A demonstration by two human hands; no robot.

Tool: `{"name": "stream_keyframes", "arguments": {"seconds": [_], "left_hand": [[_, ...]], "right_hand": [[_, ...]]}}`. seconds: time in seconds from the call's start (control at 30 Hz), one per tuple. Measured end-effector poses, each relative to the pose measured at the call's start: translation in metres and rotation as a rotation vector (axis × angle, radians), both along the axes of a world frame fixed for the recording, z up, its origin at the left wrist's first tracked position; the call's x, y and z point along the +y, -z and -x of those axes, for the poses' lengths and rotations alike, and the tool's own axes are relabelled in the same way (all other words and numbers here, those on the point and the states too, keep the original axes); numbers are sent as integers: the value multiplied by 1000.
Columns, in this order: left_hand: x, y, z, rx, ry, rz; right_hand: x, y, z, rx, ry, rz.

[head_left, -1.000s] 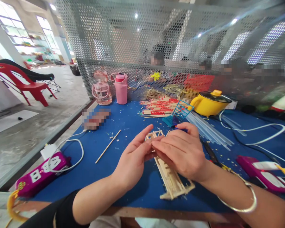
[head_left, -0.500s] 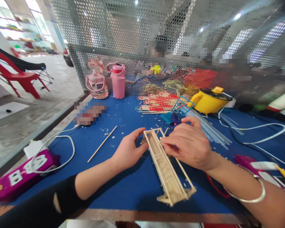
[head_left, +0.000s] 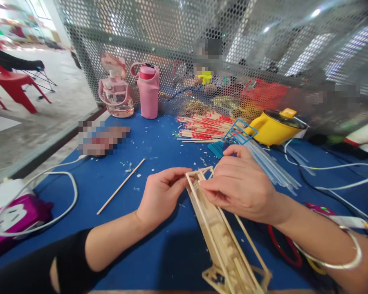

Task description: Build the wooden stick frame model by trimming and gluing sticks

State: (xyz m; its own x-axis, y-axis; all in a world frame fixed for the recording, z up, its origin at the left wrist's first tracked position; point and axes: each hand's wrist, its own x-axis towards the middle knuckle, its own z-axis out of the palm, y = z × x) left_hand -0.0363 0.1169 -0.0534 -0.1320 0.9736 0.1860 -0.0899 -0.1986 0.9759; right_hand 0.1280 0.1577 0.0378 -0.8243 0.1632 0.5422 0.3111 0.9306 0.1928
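Observation:
A long model frame built of thin wooden sticks (head_left: 218,228) lies lengthwise before me, its near end close to the table's front edge. My left hand (head_left: 162,194) pinches its far left corner between thumb and fingers. Over the far right part is my right hand (head_left: 241,183), fingers pinched together at the inside of the frame; whatever small piece they may hold is hidden. A single loose stick (head_left: 121,186) rests on the blue tabletop (head_left: 135,249) to the left of my left hand.
Behind my hands lie a pile of red-marked sticks (head_left: 205,125), a blue plastic rack (head_left: 239,131) and clear glue sticks (head_left: 266,165). A yellow pot (head_left: 277,127), pink bottle (head_left: 149,93) and clear jug (head_left: 116,96) stand along the mesh panel (head_left: 159,36). A purple power strip (head_left: 21,220) with cable sits left.
The camera view has shifted, and the stick frame now appears nearer and larger, its near end lower. My right fingers have moved slightly left over the frame; my left hand keeps its grip.

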Motion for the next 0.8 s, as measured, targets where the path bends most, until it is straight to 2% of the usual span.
{"name": "stream_keyframes", "arguments": {"seconds": [0.27, 0.57, 0.8], "left_hand": [[-15, -13, 6, 115, -62, -126], [-25, -23, 8, 176, -110, -238], [-29, -33, 10, 272, -113, -385]], "right_hand": [[-5, -22, 1, -107, -100, 25], [-31, -46, 8, -149, -2, 5], [-32, -60, 8, -233, -1, 21]]}}
